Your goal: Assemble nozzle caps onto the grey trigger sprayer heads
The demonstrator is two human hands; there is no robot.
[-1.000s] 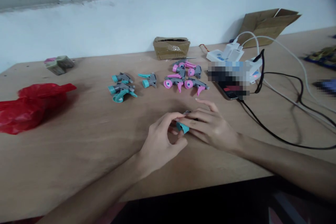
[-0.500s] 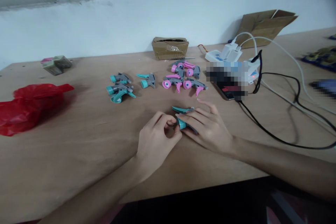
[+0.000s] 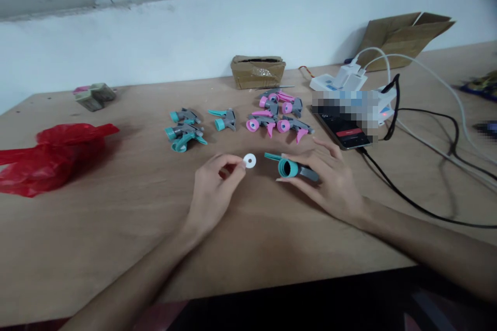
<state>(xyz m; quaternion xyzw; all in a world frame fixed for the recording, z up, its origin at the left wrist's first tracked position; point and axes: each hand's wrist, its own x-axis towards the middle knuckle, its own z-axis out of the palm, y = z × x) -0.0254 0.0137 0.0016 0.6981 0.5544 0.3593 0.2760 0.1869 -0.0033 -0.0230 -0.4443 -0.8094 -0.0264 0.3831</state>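
Within the narrow pinch of my left hand (image 3: 213, 182), I held a white washer (image 3: 252, 156). To its right, my right hand (image 3: 330, 182) gripped a teal-and-grey spray head (image 3: 295, 169), its collar (image 3: 280, 167) open towards my left fingers. Washer and collar were apart, so I judged this piece unfinished. Beyond my left fingers lay other teal heads (image 3: 179, 129), beyond my right ones pink heads (image 3: 266, 120); whether complete, I could not tell.
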